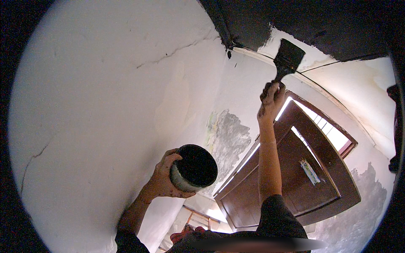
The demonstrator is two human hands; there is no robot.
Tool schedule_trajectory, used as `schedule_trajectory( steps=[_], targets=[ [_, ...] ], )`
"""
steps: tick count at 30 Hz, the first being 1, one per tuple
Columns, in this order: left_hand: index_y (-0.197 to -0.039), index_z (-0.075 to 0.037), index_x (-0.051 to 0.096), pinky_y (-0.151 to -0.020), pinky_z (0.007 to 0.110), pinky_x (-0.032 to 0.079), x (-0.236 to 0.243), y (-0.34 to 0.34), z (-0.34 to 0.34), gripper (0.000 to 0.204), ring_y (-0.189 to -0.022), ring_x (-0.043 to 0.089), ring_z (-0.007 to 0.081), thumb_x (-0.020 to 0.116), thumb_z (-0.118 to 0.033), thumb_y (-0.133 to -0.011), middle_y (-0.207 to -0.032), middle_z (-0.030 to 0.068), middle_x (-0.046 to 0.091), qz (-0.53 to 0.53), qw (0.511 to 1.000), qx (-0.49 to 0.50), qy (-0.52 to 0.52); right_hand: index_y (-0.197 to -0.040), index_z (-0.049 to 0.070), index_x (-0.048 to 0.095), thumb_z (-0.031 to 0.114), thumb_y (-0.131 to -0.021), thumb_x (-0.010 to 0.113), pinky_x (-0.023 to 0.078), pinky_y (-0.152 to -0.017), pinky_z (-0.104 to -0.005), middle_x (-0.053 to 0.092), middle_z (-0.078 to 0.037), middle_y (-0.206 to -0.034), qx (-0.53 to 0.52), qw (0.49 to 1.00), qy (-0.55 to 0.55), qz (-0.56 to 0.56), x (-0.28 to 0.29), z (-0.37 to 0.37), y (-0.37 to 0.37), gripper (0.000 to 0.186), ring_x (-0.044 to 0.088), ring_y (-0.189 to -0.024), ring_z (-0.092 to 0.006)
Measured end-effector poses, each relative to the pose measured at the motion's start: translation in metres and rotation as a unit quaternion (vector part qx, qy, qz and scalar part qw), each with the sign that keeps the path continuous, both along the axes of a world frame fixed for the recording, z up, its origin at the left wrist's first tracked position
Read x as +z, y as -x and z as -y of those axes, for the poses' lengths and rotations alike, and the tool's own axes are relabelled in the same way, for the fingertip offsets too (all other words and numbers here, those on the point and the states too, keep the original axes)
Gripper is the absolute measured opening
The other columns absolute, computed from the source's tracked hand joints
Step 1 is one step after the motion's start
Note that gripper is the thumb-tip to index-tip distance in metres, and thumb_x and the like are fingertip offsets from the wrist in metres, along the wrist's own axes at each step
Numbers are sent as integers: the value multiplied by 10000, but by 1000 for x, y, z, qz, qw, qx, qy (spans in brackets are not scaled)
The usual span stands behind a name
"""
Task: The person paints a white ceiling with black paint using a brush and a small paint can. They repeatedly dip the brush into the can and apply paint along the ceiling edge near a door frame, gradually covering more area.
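Observation:
My left hand [162,177] is wrapped round the side of a round paint pot [184,182], tilted so that its dark inside shows. With my right arm raised, my right hand [271,101] grips the handle of a wide paintbrush [289,55]. The bristles are dark and lie over a pale patch of ceiling, close to its black-painted part [303,25]. Whether the bristles touch the ceiling I cannot tell. Dark smudges mark the fingers of both hands.
A cracked white wall [105,105] fills the left side. Grey peeling patches [230,135] mark the wall beyond. At right stands a brown wooden door [249,198] under a bright barred opening [327,126]. Pale ceiling [350,80] extends rightward. A ladder-like wooden frame [198,217] shows low down.

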State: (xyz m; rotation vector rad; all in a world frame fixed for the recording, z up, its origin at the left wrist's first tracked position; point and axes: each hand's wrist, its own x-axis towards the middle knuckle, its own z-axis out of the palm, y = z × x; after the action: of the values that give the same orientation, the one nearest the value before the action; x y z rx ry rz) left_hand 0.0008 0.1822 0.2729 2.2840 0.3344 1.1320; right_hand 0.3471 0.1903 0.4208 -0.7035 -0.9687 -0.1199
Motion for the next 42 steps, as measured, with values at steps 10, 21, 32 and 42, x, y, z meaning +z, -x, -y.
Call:
schedule_trajectory(
  steps=[10,21,32,42],
  targets=[
    [-1249,-140,378,-983,487,446,7,8,8,1054,-1197,487,409,965,-362,-402,-1281,235,460,-6,1000,5,9,-838,52,488,295,-1018,474,331,-523,-244,445,19,-666,-101,994,-38,12,28,-86,-43,302,386,-587,-75],
    [-1260,-143,363,-955,467,471,10,-2,2,1049,-1145,527,414,962,-351,-424,-1268,245,468,-3,1000,-7,-24,-785,10,544,323,-980,518,415,-512,-339,571,-82,-620,-257,950,142,-105,-23,-128,-96,370,520,-539,-159],
    [-1251,-142,378,-983,481,444,10,3,3,1048,-1210,479,407,967,-337,-406,-1299,235,454,-27,1000,-9,-5,-711,18,586,233,-912,631,289,-370,-262,594,-75,-610,-4,985,66,-160,87,-70,-48,297,424,-417,-112],
    [-1258,-142,368,-969,485,462,10,2,7,1059,-1188,497,419,962,-361,-409,-1281,243,474,26,999,-30,-25,-711,17,563,224,-934,618,303,-363,-262,541,-34,-555,-10,978,53,-201,25,-51,-30,309,438,-406,-98]
  ],
)
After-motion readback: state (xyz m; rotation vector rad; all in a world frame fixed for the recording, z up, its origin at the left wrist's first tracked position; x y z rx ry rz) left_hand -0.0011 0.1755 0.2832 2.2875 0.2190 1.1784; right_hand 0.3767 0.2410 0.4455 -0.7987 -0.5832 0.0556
